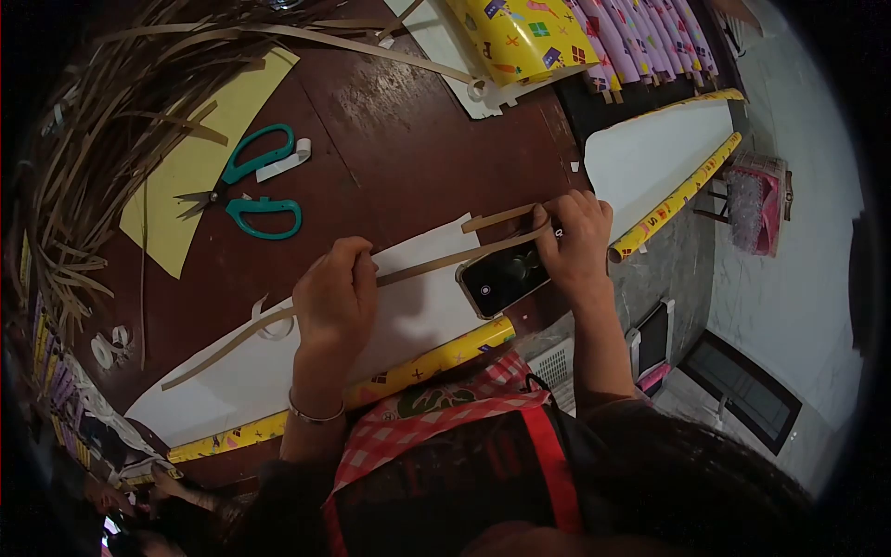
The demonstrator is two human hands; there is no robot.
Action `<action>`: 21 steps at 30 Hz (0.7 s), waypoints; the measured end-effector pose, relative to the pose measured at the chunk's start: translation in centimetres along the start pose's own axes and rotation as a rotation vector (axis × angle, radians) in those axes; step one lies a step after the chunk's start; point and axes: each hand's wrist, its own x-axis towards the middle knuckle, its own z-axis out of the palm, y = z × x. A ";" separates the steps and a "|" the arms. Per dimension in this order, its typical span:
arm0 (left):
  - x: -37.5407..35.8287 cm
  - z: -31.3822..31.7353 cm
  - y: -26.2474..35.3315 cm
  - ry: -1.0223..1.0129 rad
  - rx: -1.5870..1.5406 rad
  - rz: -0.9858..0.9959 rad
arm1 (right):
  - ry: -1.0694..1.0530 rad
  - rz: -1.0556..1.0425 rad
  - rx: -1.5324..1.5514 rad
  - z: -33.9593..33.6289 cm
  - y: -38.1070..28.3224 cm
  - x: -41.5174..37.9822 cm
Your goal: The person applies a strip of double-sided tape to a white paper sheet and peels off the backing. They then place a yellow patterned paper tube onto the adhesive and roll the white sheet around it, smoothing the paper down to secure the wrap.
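A long brown paper strip (pixel 436 265) runs across a white sheet (pixel 408 316) whose near edge is rolled, showing yellow patterned paper (pixel 436 359). My left hand (pixel 336 299) is closed round the strip near its middle. At the right, my right hand (pixel 575 239) pinches the strip where it folds back, its short end pointing left. A phone (pixel 501 278) lies under the strip beside my right hand. A curl of white tape (pixel 277 322) touches the sheet left of my left hand.
Teal-handled scissors (pixel 255 190) lie open on yellow paper (pixel 172 209). Many brown strips (pixel 102 121) are piled at the upper left. Yellow patterned rolls (pixel 677 197) and purple rolled pieces (pixel 640 42) are at the right and upper right. Part of another person (pixel 186 497) shows lower left.
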 end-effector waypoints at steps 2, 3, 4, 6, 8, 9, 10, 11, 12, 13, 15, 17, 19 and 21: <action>0.0 0.0 0.2 -0.003 -0.002 -0.033 | 0.016 0.009 -0.005 -0.2 0.2 -0.1; 0.0 0.0 0.1 -0.004 -0.002 -0.032 | 0.017 0.010 -0.006 -0.2 0.3 -0.1; -0.1 0.1 -0.1 -0.005 -0.004 -0.027 | 0.031 0.010 -0.005 -0.2 0.4 -0.1; -0.1 0.2 -0.2 -0.004 -0.007 -0.022 | 0.045 0.011 -0.004 -0.3 0.7 -0.1; -0.1 0.2 -0.2 -0.004 0.000 -0.027 | 0.045 0.051 -0.042 -0.7 1.0 -0.1; -0.1 0.3 -0.2 -0.004 -0.001 -0.026 | 0.046 0.051 -0.043 -0.9 1.3 0.0; 0.0 0.4 -0.1 0.018 -0.023 -0.028 | 0.062 0.057 -0.061 -1.1 1.7 0.0; 0.0 0.5 -0.1 0.040 -0.045 -0.030 | 0.078 0.064 -0.080 -1.3 2.0 0.0; 0.0 0.4 0.0 0.039 -0.045 -0.029 | 0.079 0.065 -0.080 -1.6 2.1 0.0; 0.0 0.4 0.2 0.033 -0.043 -0.041 | 0.094 0.065 -0.060 -2.1 2.1 0.0; 0.1 0.3 0.3 0.025 -0.041 -0.052 | 0.110 0.066 -0.041 -2.6 1.7 -0.1; 0.0 0.2 0.3 0.039 -0.073 -0.013 | 0.295 -0.099 0.117 -2.8 0.6 -0.5; -0.1 -0.2 0.1 -0.005 -0.081 -0.020 | 0.322 -0.219 0.222 -3.3 -1.9 -0.6; 0.0 -0.5 0.1 -0.048 -0.088 -0.024 | 0.239 -0.304 0.260 -3.2 -3.9 -1.0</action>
